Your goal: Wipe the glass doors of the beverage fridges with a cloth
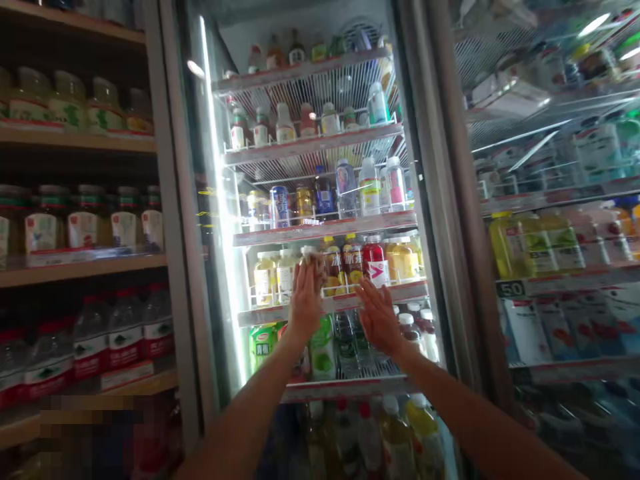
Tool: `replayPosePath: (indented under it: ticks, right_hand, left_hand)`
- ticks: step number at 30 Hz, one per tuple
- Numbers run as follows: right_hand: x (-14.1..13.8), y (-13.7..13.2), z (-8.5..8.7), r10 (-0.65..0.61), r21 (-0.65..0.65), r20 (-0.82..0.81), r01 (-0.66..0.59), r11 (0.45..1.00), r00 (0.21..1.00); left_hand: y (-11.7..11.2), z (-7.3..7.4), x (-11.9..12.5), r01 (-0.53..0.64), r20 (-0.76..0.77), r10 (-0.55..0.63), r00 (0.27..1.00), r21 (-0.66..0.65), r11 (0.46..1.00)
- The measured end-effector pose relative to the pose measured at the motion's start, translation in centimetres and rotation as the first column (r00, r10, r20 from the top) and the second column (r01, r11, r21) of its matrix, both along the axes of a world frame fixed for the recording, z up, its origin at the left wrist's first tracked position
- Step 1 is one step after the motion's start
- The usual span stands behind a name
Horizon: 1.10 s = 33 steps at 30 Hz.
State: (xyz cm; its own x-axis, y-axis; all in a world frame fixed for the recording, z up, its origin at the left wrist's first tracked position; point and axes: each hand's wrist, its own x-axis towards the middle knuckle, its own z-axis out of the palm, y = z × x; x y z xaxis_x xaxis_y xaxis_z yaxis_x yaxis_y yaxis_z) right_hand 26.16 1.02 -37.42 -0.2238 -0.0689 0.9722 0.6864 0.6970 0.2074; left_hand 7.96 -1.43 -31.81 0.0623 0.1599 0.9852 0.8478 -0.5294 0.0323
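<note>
My left hand (305,300) is raised before the middle of an upright drinks cooler, its fingers stretched upward. A blurred brownish patch shows by its fingertips; I cannot tell what that is. My right hand (379,317) is raised lower to the right, fingers extended and nothing visible in it. Behind the hands stand dark-labelled bottles with yellow caps (353,260), a red bottle (375,257) and pale yellow bottles (265,277). Green packs (263,343) and dark clear bottles (346,337) fill the shelf below. Whether either hand touches anything is unclear.
A metal cooler frame (435,167) stands at the right, with another stocked cooler beyond it. To the left, wooden shelves (85,267) carry rows of jars and red-capped bottles (125,327). A bright light strip (217,167) runs down the cooler's left side.
</note>
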Motion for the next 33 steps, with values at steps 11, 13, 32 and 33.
replayPosePath:
  ticks: [11, 13, 32, 33]
  right_hand:
    - [-11.8, -2.0, 6.3, 0.028, -0.234, -0.044, -0.037, 0.972, 0.999]
    - [-12.1, -1.7, 6.2, -0.032, -0.197, 0.011, 0.034, 0.98, 0.999]
    - [-4.4, 0.8, 2.3, -0.174, 0.055, -0.008, 0.174, 0.983, 0.985]
    - [-5.8, 0.4, 1.6, -0.16, 0.071, 0.094, 0.153, 0.986, 0.983]
  left_hand:
    - [-0.9, -1.7, -4.4, -0.2, -0.083, 0.197, 0.977, -0.026, 0.979]
    - [-1.3, -2.0, -6.0, -0.284, -0.105, 0.277, 0.955, -0.055, 0.957]
    - [-2.0, -2.8, -7.3, -0.477, -0.213, 0.446, 0.869, -0.127, 0.87]
    - [-2.0, -2.8, -7.4, -0.479, -0.219, 0.447, 0.867, -0.125, 0.869]
